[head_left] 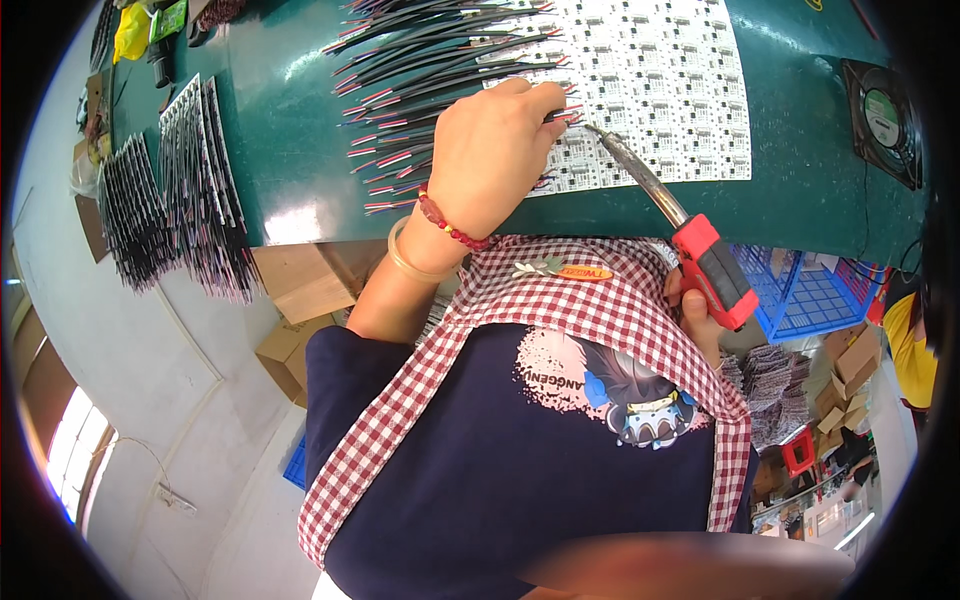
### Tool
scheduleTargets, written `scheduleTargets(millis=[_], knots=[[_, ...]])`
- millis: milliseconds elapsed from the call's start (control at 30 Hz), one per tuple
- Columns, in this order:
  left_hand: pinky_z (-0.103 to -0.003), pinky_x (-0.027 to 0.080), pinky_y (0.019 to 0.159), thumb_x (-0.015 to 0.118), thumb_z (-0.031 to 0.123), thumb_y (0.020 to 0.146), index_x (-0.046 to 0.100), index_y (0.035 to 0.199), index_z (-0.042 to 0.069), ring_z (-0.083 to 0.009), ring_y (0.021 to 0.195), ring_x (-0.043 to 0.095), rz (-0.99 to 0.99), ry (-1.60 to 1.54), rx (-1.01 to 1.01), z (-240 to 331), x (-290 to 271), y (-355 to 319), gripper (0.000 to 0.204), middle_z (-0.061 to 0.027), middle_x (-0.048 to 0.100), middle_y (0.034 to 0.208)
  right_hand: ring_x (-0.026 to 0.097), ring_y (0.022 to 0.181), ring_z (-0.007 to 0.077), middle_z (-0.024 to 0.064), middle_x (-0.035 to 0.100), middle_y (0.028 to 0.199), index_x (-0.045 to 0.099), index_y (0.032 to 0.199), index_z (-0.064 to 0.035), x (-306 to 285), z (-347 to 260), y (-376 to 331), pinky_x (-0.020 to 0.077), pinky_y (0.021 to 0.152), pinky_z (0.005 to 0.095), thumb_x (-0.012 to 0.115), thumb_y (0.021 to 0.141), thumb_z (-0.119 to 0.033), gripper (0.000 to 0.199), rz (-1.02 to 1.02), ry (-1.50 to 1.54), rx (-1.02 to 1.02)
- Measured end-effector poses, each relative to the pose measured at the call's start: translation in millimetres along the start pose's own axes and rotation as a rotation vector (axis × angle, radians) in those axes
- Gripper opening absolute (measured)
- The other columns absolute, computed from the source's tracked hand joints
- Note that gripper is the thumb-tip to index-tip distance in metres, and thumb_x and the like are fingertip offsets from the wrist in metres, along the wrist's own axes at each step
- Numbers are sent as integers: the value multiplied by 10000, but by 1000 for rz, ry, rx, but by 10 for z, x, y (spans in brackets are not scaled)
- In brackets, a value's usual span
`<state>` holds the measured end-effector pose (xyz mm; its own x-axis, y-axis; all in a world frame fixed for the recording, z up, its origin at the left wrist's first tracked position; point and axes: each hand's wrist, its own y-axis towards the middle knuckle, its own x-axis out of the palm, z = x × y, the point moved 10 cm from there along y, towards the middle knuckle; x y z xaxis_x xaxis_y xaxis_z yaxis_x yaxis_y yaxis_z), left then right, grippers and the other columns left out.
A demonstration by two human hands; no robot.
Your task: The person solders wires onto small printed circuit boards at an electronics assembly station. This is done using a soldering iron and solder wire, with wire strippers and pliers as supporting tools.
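My left hand (495,145) lies over the left edge of a white circuit board panel (690,90). Its thumb and forefinger are pinched around the end of a thin black cable with red and white wire ends, mostly hidden by the hand. In my right hand (697,318) is a soldering iron (712,262) with a red and black handle. The iron's dark tip points up and left, close to my left fingertips; contact with the wire ends cannot be made out. Several black cables (400,75) lie side by side, their right ends over the panel's left part.
On the green table (290,130), bundles of finished-looking wired boards (205,180) hang over the left edge. A black fan (882,120) stands at the right. Below are a blue crate (800,295) and cardboard boxes (300,350). Part of another person in yellow (910,350) shows far right.
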<state>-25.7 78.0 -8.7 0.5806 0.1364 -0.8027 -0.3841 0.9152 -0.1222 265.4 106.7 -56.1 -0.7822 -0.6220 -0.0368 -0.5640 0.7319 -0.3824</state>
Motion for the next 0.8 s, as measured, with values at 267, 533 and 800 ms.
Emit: scheduleTargets(millis=[267,533,800], knots=[[-403,466,609,649,166,812,653,881,77,-322,717,609,-3,14,6,15,1,14,112,-100,632,800,512,644,133,53,567,745,605,905,22,20,-18,-9,401,578,275,723,785,-491,540,-23,1,18],[-405,467,613,645,168,818,638,887,74,-323,717,609,-11,45,9,12,3,-5,117,-100,632,803,535,636,135,57,589,721,639,889,30,-3,-45,-25,422,560,277,744,790,-447,498,7,105,-23],[-354,481,660,616,59,828,542,934,5,-315,707,608,39,-227,73,-123,-68,-164,140,-143,615,814,503,625,120,41,573,735,617,934,15,-44,-79,-53,397,551,262,699,811,-504,540,53,180,-12]])
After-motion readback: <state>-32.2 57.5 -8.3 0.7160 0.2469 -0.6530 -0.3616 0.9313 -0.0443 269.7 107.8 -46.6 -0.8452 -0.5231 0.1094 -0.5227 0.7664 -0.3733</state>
